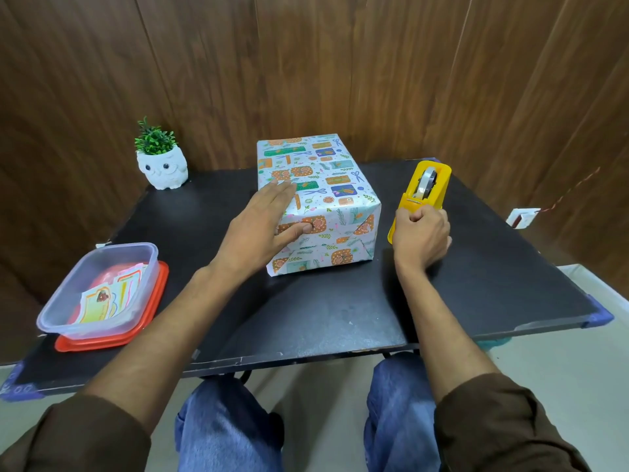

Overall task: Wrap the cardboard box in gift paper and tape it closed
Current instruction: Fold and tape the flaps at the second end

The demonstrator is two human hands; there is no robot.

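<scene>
Knees (pixel 221 420) under the counter (pixel 340 311), my flat left grip (pixel 258 226) pins the near fold of the box (pixel 323 185) mid-counter while my right grip (pixel 420 233) clasps the dispenser (pixel 430 183) just right, so this looks like the taping step, next needing a strip drawn and torn.

Dark wood-panelled wall (pixel 340 63), black table (pixel 306 311), pale floor (pixel 561 362)

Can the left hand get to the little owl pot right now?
Probably yes. Only bare table lies between the left hand and the owl pot, with nothing blocking. But that hand is pressing on the wrapped box, so it would have to let go first.
</scene>
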